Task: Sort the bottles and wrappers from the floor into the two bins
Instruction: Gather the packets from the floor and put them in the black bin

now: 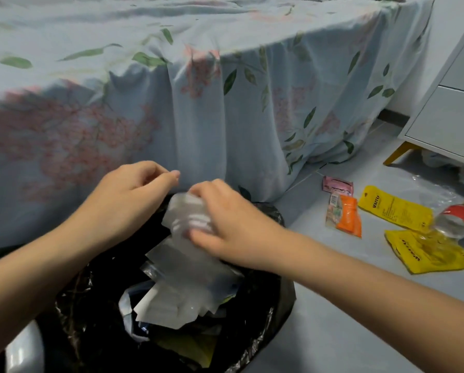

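Observation:
My right hand (222, 224) grips a clear plastic wrapper (186, 214) above a bin lined with a black bag (266, 335). Several pale wrappers (177, 294) lie inside that bin. My left hand (134, 192) hovers just left of the wrapper, fingers curled and pinched, with nothing visible in them. On the floor to the right lie a pink wrapper (337, 185), an orange wrapper (346, 216), two yellow wrappers (395, 211) (430, 254) and a clear bottle with a red label (454, 223) on its side.
A bed draped in a floral sheet (198, 103) stands right behind the bin. A white cabinet with a yellow leg (446, 117) is at the right. A pale rounded object (23, 351) shows at the lower left. Crumpled clear plastic (435, 189) lies near the bottle.

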